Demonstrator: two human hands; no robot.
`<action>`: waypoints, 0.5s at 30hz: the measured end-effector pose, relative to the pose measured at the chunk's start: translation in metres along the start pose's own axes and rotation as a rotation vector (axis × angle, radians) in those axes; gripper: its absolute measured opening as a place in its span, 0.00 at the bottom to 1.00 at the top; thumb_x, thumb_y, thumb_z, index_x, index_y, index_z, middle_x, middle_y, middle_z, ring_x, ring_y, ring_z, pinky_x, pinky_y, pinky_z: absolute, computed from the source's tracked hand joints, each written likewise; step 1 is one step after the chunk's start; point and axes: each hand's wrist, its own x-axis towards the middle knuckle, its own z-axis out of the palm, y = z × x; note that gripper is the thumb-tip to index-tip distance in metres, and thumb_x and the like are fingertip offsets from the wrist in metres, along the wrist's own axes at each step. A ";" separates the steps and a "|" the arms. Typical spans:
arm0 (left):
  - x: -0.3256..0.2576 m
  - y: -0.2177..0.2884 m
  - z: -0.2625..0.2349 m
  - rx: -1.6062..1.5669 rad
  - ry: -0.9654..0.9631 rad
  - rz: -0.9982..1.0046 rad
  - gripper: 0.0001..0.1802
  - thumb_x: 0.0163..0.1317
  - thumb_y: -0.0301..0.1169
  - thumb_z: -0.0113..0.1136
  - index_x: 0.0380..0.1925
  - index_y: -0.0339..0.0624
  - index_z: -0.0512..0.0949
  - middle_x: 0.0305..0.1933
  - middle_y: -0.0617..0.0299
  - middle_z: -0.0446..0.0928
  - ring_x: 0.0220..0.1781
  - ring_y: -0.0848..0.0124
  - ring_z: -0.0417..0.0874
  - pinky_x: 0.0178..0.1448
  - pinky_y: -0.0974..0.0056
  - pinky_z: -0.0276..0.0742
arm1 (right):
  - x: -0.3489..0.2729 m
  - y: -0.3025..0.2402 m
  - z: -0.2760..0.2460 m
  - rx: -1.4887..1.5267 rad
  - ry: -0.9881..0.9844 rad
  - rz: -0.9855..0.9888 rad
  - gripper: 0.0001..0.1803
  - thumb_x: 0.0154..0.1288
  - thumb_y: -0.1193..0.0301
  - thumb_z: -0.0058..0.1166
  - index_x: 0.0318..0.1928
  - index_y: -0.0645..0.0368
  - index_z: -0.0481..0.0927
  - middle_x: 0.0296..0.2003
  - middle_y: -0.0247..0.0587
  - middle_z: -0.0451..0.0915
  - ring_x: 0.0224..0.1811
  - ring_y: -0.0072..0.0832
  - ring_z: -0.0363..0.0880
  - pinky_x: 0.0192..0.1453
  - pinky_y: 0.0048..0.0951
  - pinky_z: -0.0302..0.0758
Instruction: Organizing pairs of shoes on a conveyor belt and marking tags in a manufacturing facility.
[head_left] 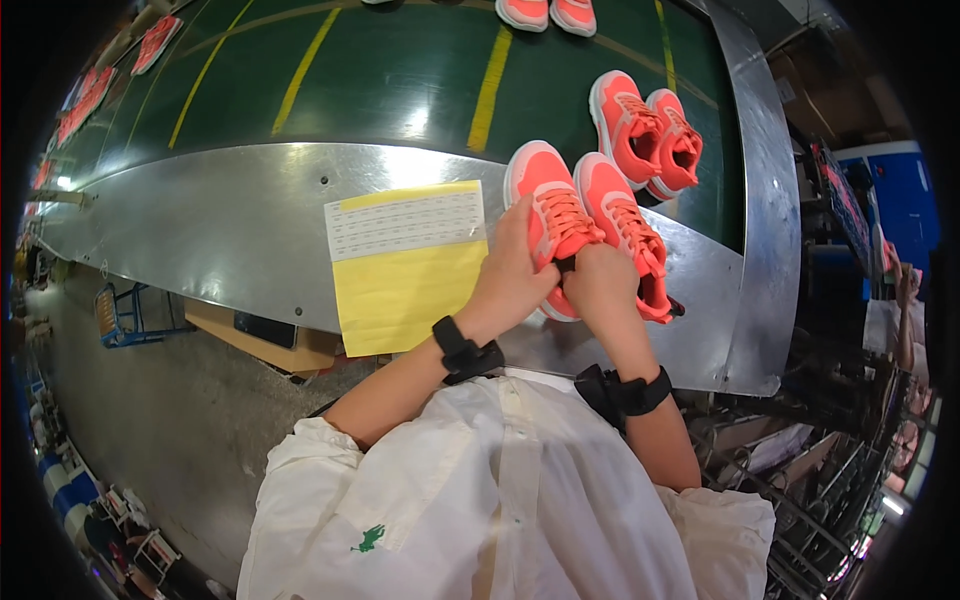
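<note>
A pair of coral-pink sneakers with pale soles and toes stands on the metal table edge, toes pointing away from me. My left hand (511, 276) is closed around the near left side of the left sneaker (548, 188), its thumb by the shoe's opening. At that same opening, my right hand (606, 288) is curled with its fingertips down inside the collar; what they pinch is hidden. Close beside it stands the right sneaker (617, 206), its laces tied and nothing in its dark opening that I can make out.
Left of the sneakers lies a yellow sheet (408, 295) with a white printed strip (405, 222). Beyond the metal ledge (250, 210) runs a green conveyor belt (390, 80) with yellow lines, carrying another coral pair (628, 125) and more shoes. A blue metal frame (140, 315) stands on the floor at left.
</note>
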 end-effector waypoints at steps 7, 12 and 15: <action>-0.007 -0.003 0.001 -0.366 -0.041 -0.096 0.46 0.52 0.23 0.61 0.70 0.42 0.49 0.61 0.50 0.65 0.44 0.69 0.78 0.44 0.67 0.76 | 0.001 0.004 -0.007 0.058 -0.038 0.003 0.08 0.46 0.68 0.62 0.24 0.61 0.83 0.24 0.49 0.81 0.29 0.45 0.83 0.34 0.42 0.78; -0.008 -0.006 0.004 -0.440 -0.049 -0.071 0.46 0.53 0.23 0.62 0.70 0.42 0.49 0.60 0.50 0.66 0.46 0.69 0.78 0.45 0.68 0.78 | 0.000 0.003 -0.004 0.086 -0.025 0.032 0.08 0.46 0.68 0.62 0.24 0.61 0.83 0.24 0.48 0.81 0.29 0.44 0.83 0.34 0.41 0.78; -0.007 -0.012 0.005 -0.356 -0.070 -0.082 0.46 0.53 0.23 0.62 0.70 0.42 0.50 0.63 0.48 0.64 0.47 0.69 0.78 0.45 0.68 0.78 | 0.002 0.001 -0.003 0.077 -0.011 0.056 0.08 0.46 0.68 0.62 0.24 0.60 0.83 0.24 0.49 0.81 0.29 0.44 0.83 0.34 0.40 0.79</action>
